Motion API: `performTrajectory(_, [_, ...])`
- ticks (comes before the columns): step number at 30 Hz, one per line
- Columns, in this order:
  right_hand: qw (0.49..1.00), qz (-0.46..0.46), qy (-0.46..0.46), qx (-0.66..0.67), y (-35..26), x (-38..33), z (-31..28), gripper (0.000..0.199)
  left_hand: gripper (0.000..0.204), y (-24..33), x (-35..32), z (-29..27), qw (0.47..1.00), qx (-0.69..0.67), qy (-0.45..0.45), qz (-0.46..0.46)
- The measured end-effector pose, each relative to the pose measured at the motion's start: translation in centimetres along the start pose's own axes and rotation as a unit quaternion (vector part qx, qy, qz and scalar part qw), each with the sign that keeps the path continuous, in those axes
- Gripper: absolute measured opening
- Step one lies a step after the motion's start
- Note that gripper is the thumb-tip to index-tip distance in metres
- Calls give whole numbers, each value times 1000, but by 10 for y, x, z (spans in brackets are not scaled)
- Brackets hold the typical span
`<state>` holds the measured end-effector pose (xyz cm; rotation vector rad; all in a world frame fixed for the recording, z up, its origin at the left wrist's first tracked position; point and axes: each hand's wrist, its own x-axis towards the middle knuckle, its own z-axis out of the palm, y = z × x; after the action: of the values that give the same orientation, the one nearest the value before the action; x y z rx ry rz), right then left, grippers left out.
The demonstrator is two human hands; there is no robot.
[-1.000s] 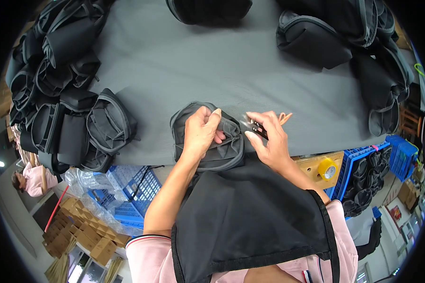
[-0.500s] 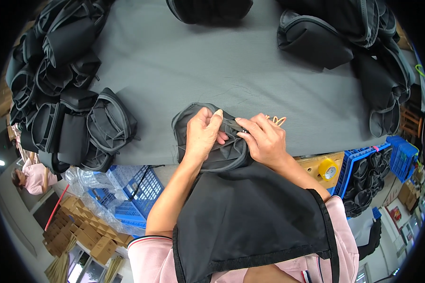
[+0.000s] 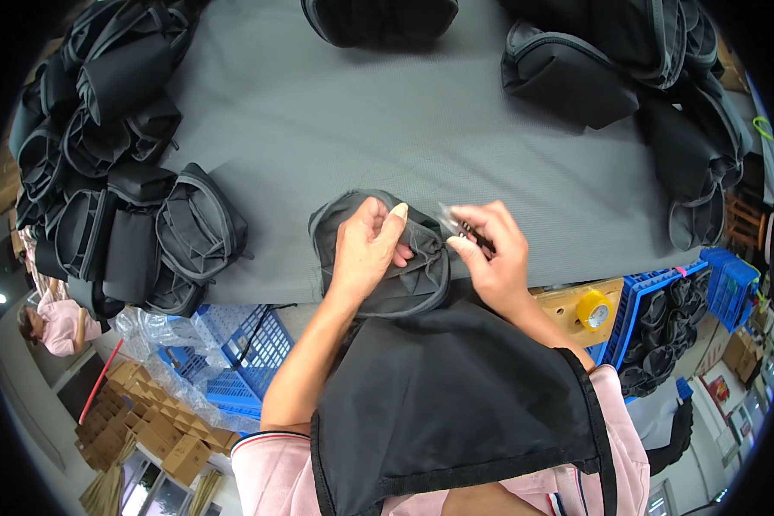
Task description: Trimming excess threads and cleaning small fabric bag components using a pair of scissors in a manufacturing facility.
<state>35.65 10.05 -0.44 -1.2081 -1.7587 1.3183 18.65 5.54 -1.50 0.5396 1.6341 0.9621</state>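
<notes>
At the near desk (image 3: 318,112) edge, around six o'clock in the view, a small dark grey pouch (image 3: 404,284) lies flat. Its long axis runs roughly nine to three. The left hand (image 3: 365,249) presses on top, fingers curled over the pouch's upper seam. Just at three o'clock, the right hand (image 3: 490,254) pinches small metal snips (image 3: 464,228), tips pointing to ten o'clock toward the seam. Farther off, piled pouches (image 3: 112,198) sit at nine.

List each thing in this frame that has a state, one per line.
Dark pouch: flat on the grey table, pressed down.
Left hand: gripping the pouch.
Right hand: pinching a small snipper, blades unclear.
Pouch pile: heaped at left.
Yellow tape roll: lying flat.
</notes>
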Motion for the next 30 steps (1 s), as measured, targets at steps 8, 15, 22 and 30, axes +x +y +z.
performTrajectory(8, [925, 266, -26, 270, 37, 11, 8, 21, 56, 32, -3, 7, 899, 414, -75, 118])
performTrajectory(15, [958, 229, -38, 167, 52, 12, 11, 16, 33, 20, 3, 25, 849, 512, -21, 127])
performTrajectory(22, [969, 199, -29, 144, 60, 14, 16, 16, 21, 7, 20, 28, 866, 488, -16, 111])
performTrajectory(30, [918, 310, -72, 237, 69, 17, 9, 13, 18, 15, 20, 26, 913, 402, -53, 40])
